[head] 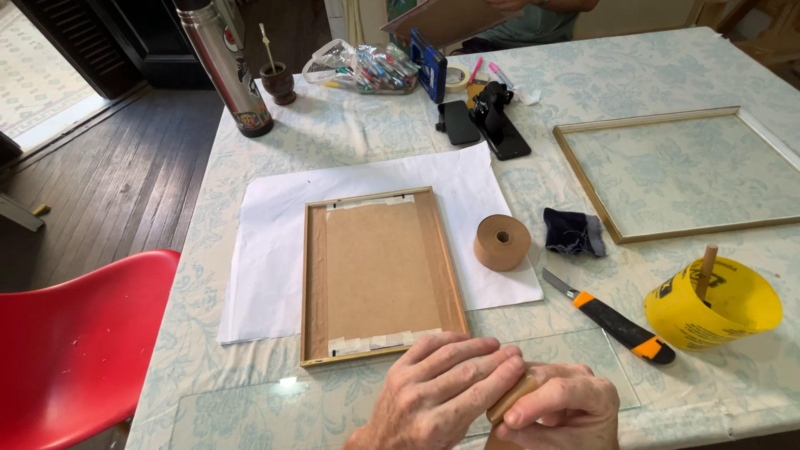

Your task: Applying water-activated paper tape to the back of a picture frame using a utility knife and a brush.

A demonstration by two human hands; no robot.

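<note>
Both hands' grip clasps a short brown paper strip [512,401]: left hand [442,392] over right hand [562,408].

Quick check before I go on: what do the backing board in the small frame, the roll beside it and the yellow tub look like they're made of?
Backing board: matte brown, flat and grainless, probably hardboard or thick card, held by pale tape strips.
Roll: tan and dull with a card-like core, likely paper tape.
Yellow tub: thin, slightly glossy wall that looks bent, likely flexible plastic.
</note>
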